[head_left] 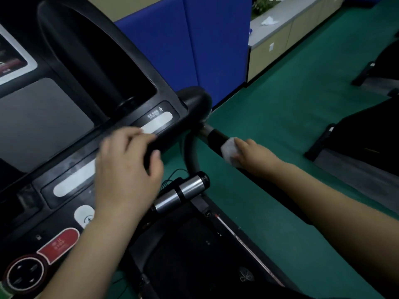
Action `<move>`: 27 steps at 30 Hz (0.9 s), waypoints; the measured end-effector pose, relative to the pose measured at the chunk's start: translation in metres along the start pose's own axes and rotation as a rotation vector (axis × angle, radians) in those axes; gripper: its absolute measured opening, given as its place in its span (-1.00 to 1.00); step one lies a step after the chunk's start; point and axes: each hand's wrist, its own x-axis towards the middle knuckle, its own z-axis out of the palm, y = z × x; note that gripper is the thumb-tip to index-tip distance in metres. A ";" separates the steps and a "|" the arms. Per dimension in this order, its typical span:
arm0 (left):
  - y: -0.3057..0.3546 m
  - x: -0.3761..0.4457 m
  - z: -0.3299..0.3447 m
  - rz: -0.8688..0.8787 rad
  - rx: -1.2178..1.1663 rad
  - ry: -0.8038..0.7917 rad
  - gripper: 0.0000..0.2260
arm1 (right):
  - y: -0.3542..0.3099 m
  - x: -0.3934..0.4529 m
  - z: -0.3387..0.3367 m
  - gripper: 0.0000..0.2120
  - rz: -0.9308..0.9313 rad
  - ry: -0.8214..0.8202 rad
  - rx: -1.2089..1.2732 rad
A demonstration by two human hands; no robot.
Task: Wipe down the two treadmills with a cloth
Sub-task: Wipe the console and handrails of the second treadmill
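My right hand [257, 155] wraps the small white cloth [230, 151] round the black handrail [217, 137]. My left hand [126, 167], fingers loosely spread, rests on the console [71, 126].

A white cloth [230, 151] lies crumpled against the black treadmill's [90, 87] right handrail [216, 135], beside its console.
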 end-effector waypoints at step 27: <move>0.029 -0.061 0.046 -0.007 0.273 -0.387 -0.55 | 0.057 -0.095 -0.021 -0.40 0.009 -0.164 0.171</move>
